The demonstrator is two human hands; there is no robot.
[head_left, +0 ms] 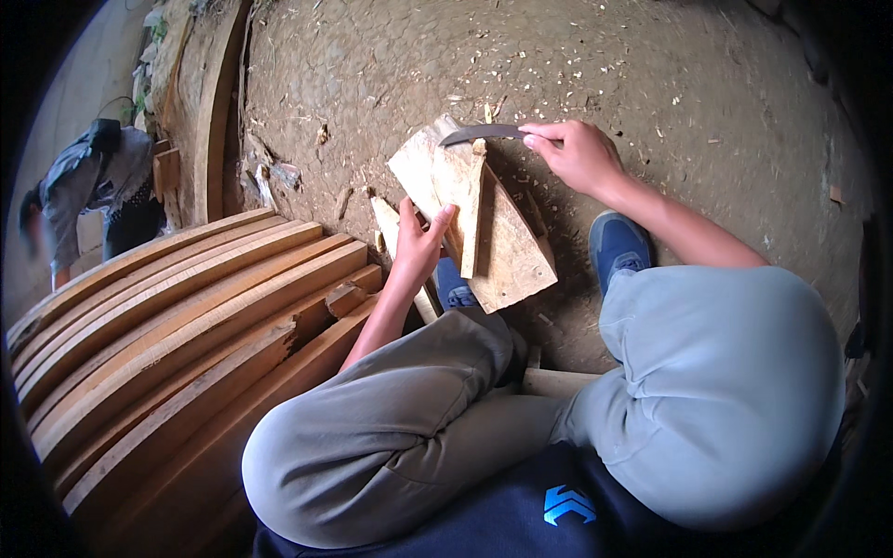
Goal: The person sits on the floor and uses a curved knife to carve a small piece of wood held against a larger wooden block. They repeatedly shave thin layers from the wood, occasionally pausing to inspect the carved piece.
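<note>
My right hand (579, 156) is closed round the grip of a curved knife (484, 133), its dark blade pointing left. The blade's tip lies over the upper end of a pale, flat piece of wood (430, 166), close to the top of a narrow wooden strip (473, 223). My left hand (420, 240) grips the pale wood from the left side, thumb on its face; some fingers are hidden behind it. A broader wooden board (513, 265) lies beneath, between my feet. Whether the strip and the pale wood are one piece, I cannot tell.
Long planks (186, 316) are stacked at my left. Wood chips (558, 70) are scattered over the dirt floor (372, 56). Another light wooden piece (386, 223) leans by my left foot. Far left, another person (98, 186) bends over near an upright board (219, 121).
</note>
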